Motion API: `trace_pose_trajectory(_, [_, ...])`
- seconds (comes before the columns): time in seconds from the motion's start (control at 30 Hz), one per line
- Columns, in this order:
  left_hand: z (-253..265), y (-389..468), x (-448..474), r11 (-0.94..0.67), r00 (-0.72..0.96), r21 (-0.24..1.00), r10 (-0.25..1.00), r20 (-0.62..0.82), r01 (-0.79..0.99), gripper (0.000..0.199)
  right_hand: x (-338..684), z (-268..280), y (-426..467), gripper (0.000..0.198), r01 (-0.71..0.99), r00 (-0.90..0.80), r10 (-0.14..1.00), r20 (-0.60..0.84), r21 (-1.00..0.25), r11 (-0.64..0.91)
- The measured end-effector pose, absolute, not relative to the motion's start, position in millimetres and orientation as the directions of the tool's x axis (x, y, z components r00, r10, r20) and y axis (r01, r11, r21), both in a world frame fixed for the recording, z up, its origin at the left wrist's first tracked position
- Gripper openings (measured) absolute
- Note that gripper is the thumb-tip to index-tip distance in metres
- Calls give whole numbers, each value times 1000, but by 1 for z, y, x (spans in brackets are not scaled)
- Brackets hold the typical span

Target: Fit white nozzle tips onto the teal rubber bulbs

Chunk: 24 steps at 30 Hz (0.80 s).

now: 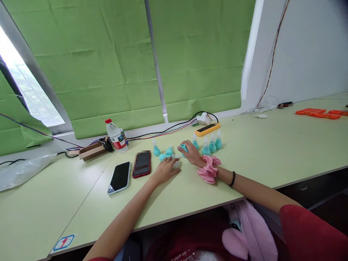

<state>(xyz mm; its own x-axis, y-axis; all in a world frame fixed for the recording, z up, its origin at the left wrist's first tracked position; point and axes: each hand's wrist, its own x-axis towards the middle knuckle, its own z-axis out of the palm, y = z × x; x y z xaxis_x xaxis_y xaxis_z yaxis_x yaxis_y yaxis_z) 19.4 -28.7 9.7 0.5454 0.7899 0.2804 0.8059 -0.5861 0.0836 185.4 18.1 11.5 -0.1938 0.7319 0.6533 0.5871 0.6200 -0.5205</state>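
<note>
My right hand (192, 155), with a pink scrunchie (208, 170) at its wrist, is closed around a teal squeeze bulb (184, 147) whose open neck faces up. To its left, my left hand (165, 170) lies low on the table with fingers stretched out. Small clear tips (176, 164) are at its fingertips; whether it grips one cannot be made out. Just beyond that hand, a teal bulb (163, 157) lies on its side, and another bulb (169, 150) sits behind it. One bulb with a clear tip (156, 150) stands upright farther left.
Several upright teal bulbs with clear tips (212, 146) stand right of my right hand. Two phones, one pale (119, 177) and one red-cased (141, 164), lie left. Behind are a water bottle (116, 136), cardboard tray (92, 151), yellow power strip (207, 129) and cables. Orange pieces (318, 113) lie far right.
</note>
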Motion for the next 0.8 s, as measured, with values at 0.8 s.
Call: trace_pose_trajectory(0.8, [9, -25, 20, -620, 533, 266, 778, 333, 738, 30, 190, -10, 51, 42, 683, -359, 686, 632, -323, 655])
